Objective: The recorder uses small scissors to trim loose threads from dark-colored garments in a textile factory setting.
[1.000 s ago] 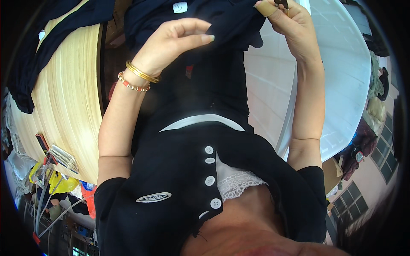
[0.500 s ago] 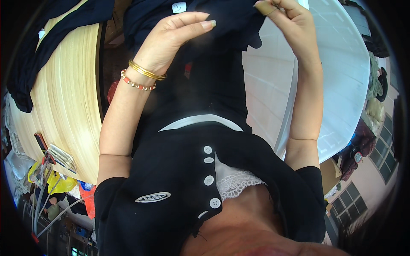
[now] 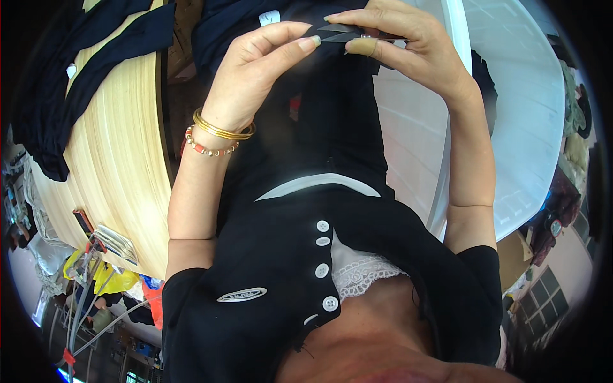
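My right hand [image 3: 424, 45] holds thread snips [image 3: 333, 33] between thumb and fingers; their two pointed blades stand apart and point left. A tan covering wraps the right thumb tip. My left hand [image 3: 252, 60], with gold bangles and a beaded bracelet on its wrist, pinches a dark navy garment [image 3: 220, 41] between thumb and forefinger, right beside the blade tips. Any thread there is too fine to make out. The garment lies over my lap, with a small white label [image 3: 269, 18] showing on it.
On my left stands a light wood table [image 3: 118, 140] with more dark clothing [image 3: 48, 121] draped across it. To my right sits a large translucent white tub [image 3: 530, 127] with something dark inside. A metal rack [image 3: 80, 306] with coloured bags is at the lower left.
My right hand has moved left and slightly down, bringing the snips up to my left fingertips. My left hand keeps its pinch. The whole view has shifted slightly.
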The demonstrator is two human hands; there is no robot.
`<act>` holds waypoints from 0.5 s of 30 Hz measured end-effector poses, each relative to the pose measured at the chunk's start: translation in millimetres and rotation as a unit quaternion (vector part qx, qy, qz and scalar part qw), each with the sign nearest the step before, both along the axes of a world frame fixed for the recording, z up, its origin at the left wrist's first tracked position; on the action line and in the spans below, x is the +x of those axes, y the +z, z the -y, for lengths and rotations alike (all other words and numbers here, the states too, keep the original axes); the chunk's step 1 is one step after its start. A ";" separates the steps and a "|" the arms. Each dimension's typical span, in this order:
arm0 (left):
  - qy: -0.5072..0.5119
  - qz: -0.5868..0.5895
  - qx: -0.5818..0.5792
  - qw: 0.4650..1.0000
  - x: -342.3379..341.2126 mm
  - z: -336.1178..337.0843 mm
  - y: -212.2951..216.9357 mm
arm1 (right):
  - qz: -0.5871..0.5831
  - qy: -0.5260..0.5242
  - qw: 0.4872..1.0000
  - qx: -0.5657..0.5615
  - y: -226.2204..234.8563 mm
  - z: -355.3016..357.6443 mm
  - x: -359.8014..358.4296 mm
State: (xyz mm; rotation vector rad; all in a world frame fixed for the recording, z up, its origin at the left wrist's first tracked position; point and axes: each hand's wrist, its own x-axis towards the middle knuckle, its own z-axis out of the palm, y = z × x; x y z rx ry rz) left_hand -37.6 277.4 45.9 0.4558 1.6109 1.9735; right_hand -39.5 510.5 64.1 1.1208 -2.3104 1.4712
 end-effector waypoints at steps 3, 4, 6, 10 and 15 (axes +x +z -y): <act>0.003 -0.014 -0.021 1.000 -0.2 5.3 -0.9 | -0.008 0.015 1.000 0.009 19.4 3.8 8.9; 0.002 -0.015 -0.023 1.000 -0.4 5.1 -1.6 | 0.099 -0.053 0.984 0.138 31.6 2.8 16.7; -0.004 -0.020 -0.029 0.999 -1.1 4.2 1.1 | -0.011 0.011 1.000 0.006 5.5 9.5 -1.9; -0.010 -0.051 -0.031 0.998 -7.7 10.6 21.1 | 0.147 -0.088 0.985 0.036 34.7 1.3 16.0; 0.060 -0.223 -0.059 0.971 -39.5 73.0 124.5 | 0.211 -0.243 0.941 -0.106 38.0 -21.3 19.2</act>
